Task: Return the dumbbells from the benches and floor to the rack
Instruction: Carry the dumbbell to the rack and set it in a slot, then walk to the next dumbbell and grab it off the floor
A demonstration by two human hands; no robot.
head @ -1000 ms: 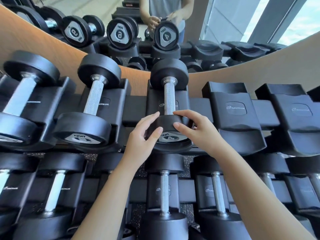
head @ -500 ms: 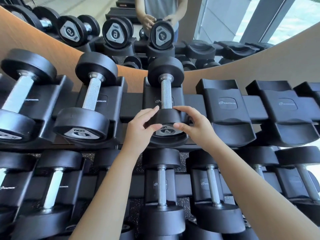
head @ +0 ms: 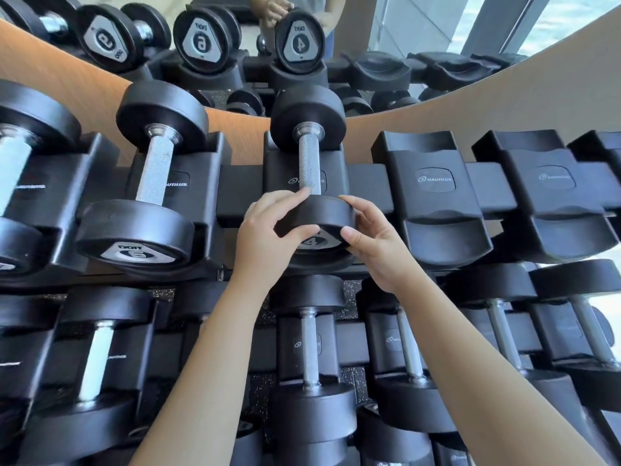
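A black dumbbell marked 4, with a knurled steel handle, lies in a cradle on the top row of the black rack. My left hand and my right hand both grip its near head from either side, thumbs on the numbered end face. Its far head rests in the cradle's back. To the left sits a dumbbell marked 6, and another larger one at the far left edge.
Two vacant Nautilus cradles lie to the right on the top row. The lower row holds several dumbbells. A mirror above a wooden ledge reflects the rack and a person's hands.
Both hands stay on the near head of the 4 dumbbell. The view has drawn closer and tilted slightly down; the dumbbell keeps its place in the cradle.
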